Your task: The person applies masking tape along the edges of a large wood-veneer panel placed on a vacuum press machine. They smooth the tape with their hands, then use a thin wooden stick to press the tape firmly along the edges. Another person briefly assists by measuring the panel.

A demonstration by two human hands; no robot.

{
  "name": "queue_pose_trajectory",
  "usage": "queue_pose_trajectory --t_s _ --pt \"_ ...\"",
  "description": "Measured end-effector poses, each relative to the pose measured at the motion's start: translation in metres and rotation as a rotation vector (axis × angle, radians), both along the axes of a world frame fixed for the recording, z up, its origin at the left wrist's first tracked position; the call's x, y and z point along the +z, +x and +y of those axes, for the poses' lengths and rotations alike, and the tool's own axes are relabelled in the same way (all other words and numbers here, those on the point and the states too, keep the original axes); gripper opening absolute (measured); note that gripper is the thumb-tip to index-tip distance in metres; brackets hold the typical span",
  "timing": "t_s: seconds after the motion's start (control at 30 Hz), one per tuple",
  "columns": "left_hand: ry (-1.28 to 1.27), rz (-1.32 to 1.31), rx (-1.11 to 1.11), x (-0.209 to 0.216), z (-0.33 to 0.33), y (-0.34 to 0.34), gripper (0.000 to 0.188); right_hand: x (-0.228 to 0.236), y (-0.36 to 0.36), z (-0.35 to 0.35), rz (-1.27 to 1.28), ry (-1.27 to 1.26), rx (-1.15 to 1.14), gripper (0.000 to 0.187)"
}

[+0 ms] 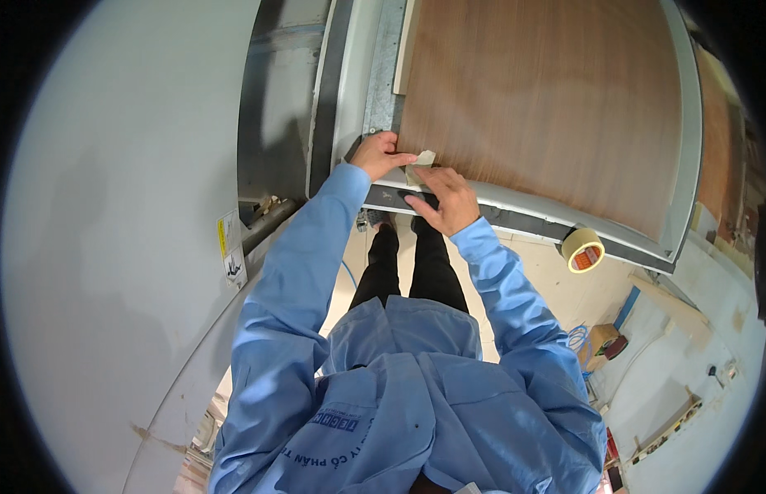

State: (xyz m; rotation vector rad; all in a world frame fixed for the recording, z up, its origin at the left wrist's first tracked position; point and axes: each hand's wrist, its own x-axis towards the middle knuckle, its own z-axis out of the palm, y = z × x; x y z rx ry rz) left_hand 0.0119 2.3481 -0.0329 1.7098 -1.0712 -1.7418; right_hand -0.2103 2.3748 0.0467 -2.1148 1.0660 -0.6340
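I have the left grip [380, 158] touching the tape strip [421, 171] just ahead of the right grip [450, 200]; I can't tell whether it pinches. The right stands with thumb and fingers parted. Rightward of it sits a tape roll [572, 242].
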Motion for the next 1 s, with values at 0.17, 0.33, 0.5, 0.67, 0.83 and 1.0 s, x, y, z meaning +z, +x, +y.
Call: queue_pose_trajectory --t_s 0.17,0.33,0.5,0.67,0.83,1.0 --pt "0.105 0.114 -0.086 -0.004 -0.009 0.009 0.026 -0.02 0.014 0.001 0.109 0.03 -0.021 0.041" --pt "0.111 -0.005 -0.139 -0.002 -0.01 0.011 0.025 -0.035 0.019 -0.006 0.042 0.169 -0.161 0.015" --pt "0.079 -0.02 -0.082 0.004 -0.011 0.006 0.023 -0.034 0.018 -0.007 0.02 0.368 -0.319 0.019" --pt "0.071 0.008 0.028 0.007 -0.01 0.002 0.024 -0.037 0.02 -0.006 0.02 0.203 -0.188 0.02" --pt "0.057 -0.017 -0.047 -0.003 -0.011 0.004 0.024 -0.041 0.019 -0.007 0.062 0.198 -0.161 0.02" --pt "0.055 -0.036 -0.066 -0.007 -0.011 0.006 0.025 -0.037 0.02 -0.007 0.11 0.2 -0.105 0.022"
